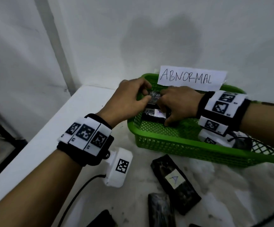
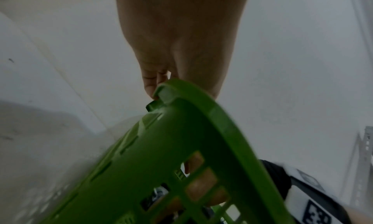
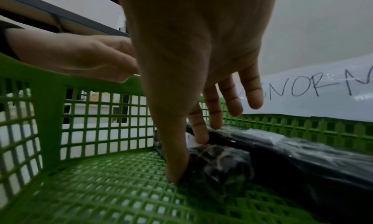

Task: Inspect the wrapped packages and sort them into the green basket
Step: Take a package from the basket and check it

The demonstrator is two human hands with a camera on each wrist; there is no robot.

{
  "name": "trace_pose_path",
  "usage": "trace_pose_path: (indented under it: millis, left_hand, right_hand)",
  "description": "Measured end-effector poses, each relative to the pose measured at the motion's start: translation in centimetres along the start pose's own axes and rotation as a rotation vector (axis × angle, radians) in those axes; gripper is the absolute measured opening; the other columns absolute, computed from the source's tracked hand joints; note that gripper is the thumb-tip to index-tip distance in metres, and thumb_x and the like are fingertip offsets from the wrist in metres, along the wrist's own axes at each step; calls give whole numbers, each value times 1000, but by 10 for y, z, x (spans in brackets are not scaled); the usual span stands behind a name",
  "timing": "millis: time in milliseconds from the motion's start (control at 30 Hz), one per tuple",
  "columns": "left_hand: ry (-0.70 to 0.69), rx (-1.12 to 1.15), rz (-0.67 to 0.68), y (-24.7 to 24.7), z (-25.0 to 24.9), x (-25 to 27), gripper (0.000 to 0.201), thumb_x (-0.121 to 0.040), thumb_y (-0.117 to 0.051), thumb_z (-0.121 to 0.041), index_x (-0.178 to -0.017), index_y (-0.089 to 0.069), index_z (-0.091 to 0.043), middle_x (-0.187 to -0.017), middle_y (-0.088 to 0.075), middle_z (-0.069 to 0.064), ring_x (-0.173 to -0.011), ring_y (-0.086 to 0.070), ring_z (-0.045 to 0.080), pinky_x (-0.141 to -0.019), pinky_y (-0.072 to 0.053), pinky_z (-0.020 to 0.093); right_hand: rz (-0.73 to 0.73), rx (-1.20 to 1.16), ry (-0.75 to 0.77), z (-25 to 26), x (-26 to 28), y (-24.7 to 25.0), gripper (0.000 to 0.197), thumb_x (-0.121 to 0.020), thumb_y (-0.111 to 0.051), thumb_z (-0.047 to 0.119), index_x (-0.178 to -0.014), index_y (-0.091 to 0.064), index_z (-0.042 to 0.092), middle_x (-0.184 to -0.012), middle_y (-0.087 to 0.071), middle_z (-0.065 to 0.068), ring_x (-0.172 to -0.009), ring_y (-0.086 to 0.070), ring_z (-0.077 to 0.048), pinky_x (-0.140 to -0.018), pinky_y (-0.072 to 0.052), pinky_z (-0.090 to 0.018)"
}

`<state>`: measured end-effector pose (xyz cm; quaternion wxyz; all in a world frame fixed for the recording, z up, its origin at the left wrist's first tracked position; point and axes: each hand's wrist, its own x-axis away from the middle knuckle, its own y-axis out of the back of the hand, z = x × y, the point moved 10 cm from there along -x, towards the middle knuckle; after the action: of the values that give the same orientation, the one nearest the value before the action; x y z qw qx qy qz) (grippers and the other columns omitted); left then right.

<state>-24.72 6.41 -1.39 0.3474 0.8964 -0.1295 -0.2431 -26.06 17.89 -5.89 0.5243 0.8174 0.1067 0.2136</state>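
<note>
Your left hand (image 1: 127,99) and right hand (image 1: 179,104) meet over the far left corner of the green basket (image 1: 174,145), which stands on the white worktop (image 1: 64,122). Between them you hold a black film-wrapped package (image 1: 154,97): the left fingers (image 1: 145,91) curl onto its left end and the right hand closes on its right end. From the head view I cannot tell how firmly the left fingers hold.

In the right wrist view your thumb (image 3: 175,163) runs down the near face of a wrapped package to the mesh floor, and the index finger (image 3: 198,131) presses its top by a white label; the other fingers (image 3: 250,93) hang loosely spread above. A second, longer package (image 3: 302,160) lies just behind the fingers, along the far wall.

The left wrist view shows little (it is blurred): the basket rim (image 2: 212,109) just under your curled fingertips (image 2: 150,83).

Beneath the held package another package (image 1: 154,116) with a white label lies on the basket floor. A paper sign (image 1: 191,78) reading ABNORMAL stands at the back rim, beyond your fingers.

Nearer you than the basket, on the worktop, lies a package marked A (image 1: 174,182), with another (image 1: 161,210) beside it. Both are well apart from your hands.
</note>
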Motion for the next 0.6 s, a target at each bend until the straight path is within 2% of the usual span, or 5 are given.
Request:
trace_pose_path:
  millis: [67,233,400,467,600]
  left_hand:
    - [6,8,9,3,-3,5,27,-94,-65,-22,-121,-62,-17,-108,-66,-3,-103,-55,16,-82,-45,28]
    - [-21,-31,-31,37,-30,47,30,-96,-62,-30,-125,-57,-22,-120,-60,-7,-107,-53,10,-78,-39,11]
    - [64,-69,-4,65,-53,111,16,-97,-60,-35,-110,-63,-27,-108,-64,-11,-91,-62,9,-78,-49,24]
    - [119,-156,98,64,-55,140,16,-95,-59,-42,-102,-65,-28,-102,-67,-12,-86,-63,7,-78,-50,26]
    - [359,-453,536,35,-30,208,49,-81,-64,-69,-108,-61,-29,-105,-65,-13,-91,-62,10,-85,-51,32]
  right_hand:
    - [27,-20,2,1,-3,-1,48,-72,-81,60,-100,-64,25,-101,-60,3,-98,-59,-21,-63,-39,-30]
    - [-45,-52,-5,-9,18,37,44,-76,-74,67,-95,-60,30,-101,-63,3,-96,-58,-21,-72,-45,-34]
    - [-172,-202,53,21,76,114,33,-86,-67,59,-100,-66,29,-98,-68,8,-81,-61,-15,-77,-50,-40]
    - [-193,-247,116,49,100,132,27,-86,-65,58,-96,-66,33,-95,-68,12,-73,-58,-2,-70,-45,-34]
    - [-141,-288,238,118,135,126,28,-80,-61,64,-86,-66,37,-82,-68,16,-67,-59,3,-65,-42,-25]
